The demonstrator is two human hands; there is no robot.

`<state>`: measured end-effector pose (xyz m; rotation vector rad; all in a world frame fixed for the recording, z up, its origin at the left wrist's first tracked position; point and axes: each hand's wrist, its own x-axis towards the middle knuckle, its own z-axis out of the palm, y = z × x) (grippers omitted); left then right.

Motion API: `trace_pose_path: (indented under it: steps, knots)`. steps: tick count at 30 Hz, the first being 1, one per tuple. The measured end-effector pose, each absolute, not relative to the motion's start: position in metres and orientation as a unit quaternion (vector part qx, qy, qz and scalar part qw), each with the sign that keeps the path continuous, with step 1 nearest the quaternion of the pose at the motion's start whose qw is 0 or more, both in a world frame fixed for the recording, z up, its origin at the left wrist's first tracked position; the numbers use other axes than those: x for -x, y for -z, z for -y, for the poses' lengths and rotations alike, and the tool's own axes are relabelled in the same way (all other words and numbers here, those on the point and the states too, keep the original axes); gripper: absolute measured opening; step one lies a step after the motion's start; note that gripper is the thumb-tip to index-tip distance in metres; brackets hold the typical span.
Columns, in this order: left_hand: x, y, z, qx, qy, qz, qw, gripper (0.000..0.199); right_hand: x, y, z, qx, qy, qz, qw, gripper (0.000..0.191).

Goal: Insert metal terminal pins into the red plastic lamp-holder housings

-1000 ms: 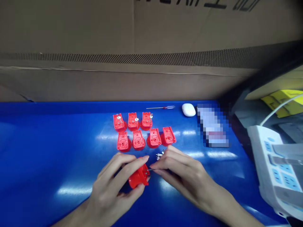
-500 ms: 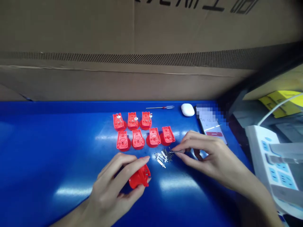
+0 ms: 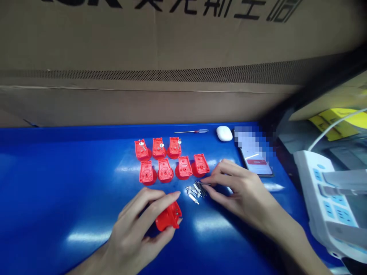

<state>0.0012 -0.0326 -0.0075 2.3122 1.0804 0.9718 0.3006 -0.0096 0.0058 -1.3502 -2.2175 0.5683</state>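
My left hand (image 3: pixel 140 225) is closed around a red plastic housing (image 3: pixel 168 218), tilted on its side, with small metal bits showing at its right end. Between the thumb and fingertips of my right hand (image 3: pixel 237 189) is a thin metal pin (image 3: pixel 205 184). Those fingertips are at the right edge of a small pile of dark pins and white-ended pieces (image 3: pixel 194 193). Behind the pile, several red housings (image 3: pixel 165 170) stand in two rows. Each back-row housing, such as the left one (image 3: pixel 141 152), has a white-and-metal piece in it.
Along the back of the blue table (image 3: pixel 71 183) lie a small screwdriver (image 3: pixel 197 131), a white rounded case (image 3: pixel 224 133) and a phone (image 3: pixel 255 154). A white power strip (image 3: pixel 327 191) is at the right. A cardboard box (image 3: pixel 114 107) stands behind the table.
My right hand has shifted slightly left, bringing the pin closer over the pile. My left hand keeps its hold on the red housing. The camera view has tilted a little.
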Motion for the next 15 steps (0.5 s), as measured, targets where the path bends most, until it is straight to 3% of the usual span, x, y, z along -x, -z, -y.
trace_pose_path:
  steps: [15]
  knots:
    - [-0.0009,0.0061,0.0332,-0.833,-0.342,-0.375,0.221,0.051,-0.2962,-0.0087,0.0102,0.511,-0.216,0.804,0.213,0.014]
